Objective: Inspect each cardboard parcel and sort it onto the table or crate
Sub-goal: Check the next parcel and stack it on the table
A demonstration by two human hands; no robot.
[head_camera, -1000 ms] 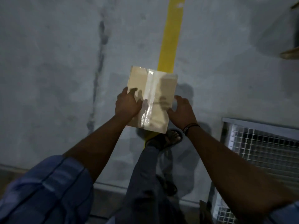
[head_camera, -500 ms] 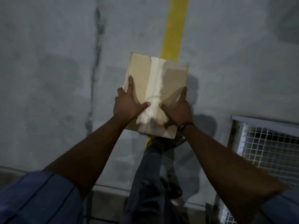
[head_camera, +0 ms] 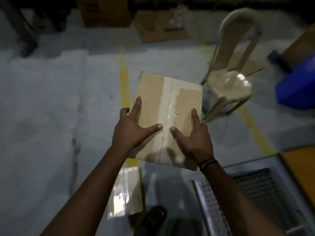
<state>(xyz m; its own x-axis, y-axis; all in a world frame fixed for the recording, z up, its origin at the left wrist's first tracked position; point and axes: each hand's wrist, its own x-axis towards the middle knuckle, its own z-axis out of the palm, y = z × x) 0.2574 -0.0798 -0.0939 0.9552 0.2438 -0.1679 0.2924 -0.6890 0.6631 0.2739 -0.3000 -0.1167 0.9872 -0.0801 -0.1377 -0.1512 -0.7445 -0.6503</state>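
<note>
A flat brown cardboard parcel (head_camera: pixel 168 103) with a strip of clear tape down its middle is held up in front of me over the floor. My left hand (head_camera: pixel 131 128) grips its left edge, fingers spread on the top face. Gripping the right side is my right hand (head_camera: pixel 194 140), thumb near the tape; a dark band sits on that wrist. A second taped parcel (head_camera: pixel 125 191) lies on the floor below, near my foot. A wire-mesh crate (head_camera: pixel 252 198) stands at the lower right.
A beige plastic chair (head_camera: pixel 228 84) stands just right of the parcel. A blue bin (head_camera: pixel 296 92) is at the far right. Cardboard boxes (head_camera: pixel 160 26) sit at the back. An orange surface (head_camera: pixel 303 169) borders the crate. Yellow lines (head_camera: pixel 124 82) run across the grey floor.
The view has swung upward, bringing the chair, boxes and blue bin into sight. The parcel has risen closer to me, and both hands have spread wider on its top face.
</note>
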